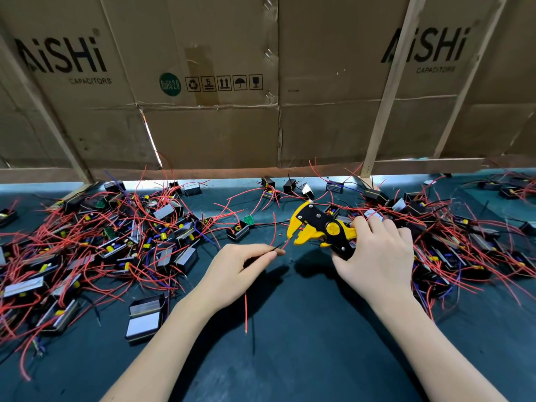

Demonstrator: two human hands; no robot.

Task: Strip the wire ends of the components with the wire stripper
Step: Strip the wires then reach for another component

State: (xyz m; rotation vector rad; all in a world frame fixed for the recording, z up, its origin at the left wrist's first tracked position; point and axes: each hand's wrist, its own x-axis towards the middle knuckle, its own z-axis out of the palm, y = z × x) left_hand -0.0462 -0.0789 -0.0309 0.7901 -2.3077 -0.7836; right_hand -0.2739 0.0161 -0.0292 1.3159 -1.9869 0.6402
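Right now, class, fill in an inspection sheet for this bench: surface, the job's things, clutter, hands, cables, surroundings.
Surface: dark mat, bare in the middle.
Job's things: yellow and black wire stripper, jaws open; red wire with its end just short of them.
Clutter: heaps of small black components on the left and on the right.
Hands: left hand pinches the red wire; right hand grips the stripper handles.
Cables: red leads tangled through both heaps.
Surroundings: cardboard wall printed AiSHi, wooden battens.
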